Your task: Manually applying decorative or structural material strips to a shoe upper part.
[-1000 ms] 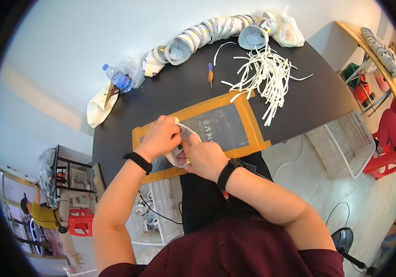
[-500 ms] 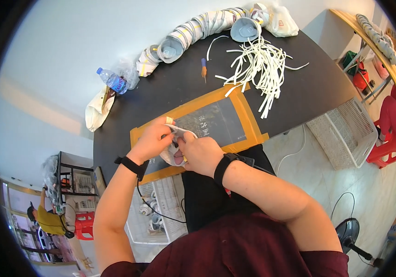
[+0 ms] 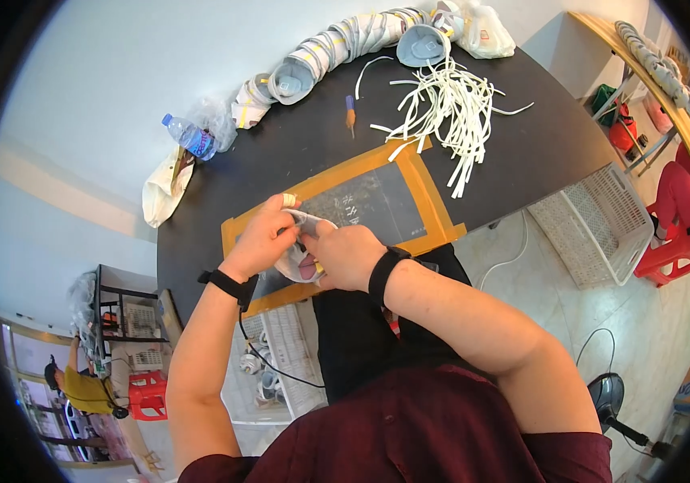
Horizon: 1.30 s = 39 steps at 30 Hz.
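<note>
Black and wide, the bench (image 3: pixel 522 145) holds a dark mat with an orange border (image 3: pixel 429 201). Beyond the mat lies a heap of white strips (image 3: pixel 449 101), and past those, a long row of stacked white cup masks (image 3: pixel 337 44). Over the mat's near left end, both hands pinch one white mask (image 3: pixel 300 253). The left hand (image 3: pixel 263 240) grips its top edge; the right hand (image 3: pixel 346 256) seems to press a strip against it.
</note>
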Available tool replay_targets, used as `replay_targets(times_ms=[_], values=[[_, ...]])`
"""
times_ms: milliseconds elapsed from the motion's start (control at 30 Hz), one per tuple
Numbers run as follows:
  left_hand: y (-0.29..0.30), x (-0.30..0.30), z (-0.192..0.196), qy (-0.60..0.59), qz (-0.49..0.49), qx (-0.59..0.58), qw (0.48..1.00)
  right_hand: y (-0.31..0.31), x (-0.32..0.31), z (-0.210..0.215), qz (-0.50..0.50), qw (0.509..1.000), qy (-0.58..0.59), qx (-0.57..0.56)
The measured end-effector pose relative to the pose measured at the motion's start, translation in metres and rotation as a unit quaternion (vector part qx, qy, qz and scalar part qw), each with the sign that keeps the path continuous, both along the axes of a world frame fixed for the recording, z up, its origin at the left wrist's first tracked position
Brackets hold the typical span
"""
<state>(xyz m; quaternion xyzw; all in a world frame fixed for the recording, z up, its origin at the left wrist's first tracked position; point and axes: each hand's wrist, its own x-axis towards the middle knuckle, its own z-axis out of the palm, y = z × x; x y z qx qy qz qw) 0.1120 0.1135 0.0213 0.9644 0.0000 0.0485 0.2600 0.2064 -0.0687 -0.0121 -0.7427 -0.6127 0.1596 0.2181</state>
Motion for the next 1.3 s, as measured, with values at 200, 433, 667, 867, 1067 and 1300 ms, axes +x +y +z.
replay_targets(times_ms=[200,433,667,867,1067,1300], values=[[0.003,-0.003,-0.003,-0.015,0.004,-0.017,1.0,0.003,-0.001,0.001,-0.002,1.0,-0.003,-0.007],[0.0,-0.004,-0.004,0.005,0.015,-0.038,0.999,0.004,0.002,0.003,-0.001,1.0,-0.007,-0.02],[0.003,-0.008,-0.003,-0.001,-0.001,-0.028,1.0,0.008,0.001,0.004,0.014,1.0,-0.005,-0.018],[0.0,-0.006,-0.002,0.015,0.018,-0.053,0.998,0.005,0.003,0.005,0.015,1.0,-0.014,-0.01],[0.002,-0.01,-0.002,0.016,-0.006,-0.037,0.999,0.012,0.001,0.012,0.02,0.997,-0.058,-0.048],[-0.002,-0.027,-0.004,-0.028,0.006,0.162,0.986,0.0,-0.015,-0.003,-0.003,0.998,-0.062,0.028]])
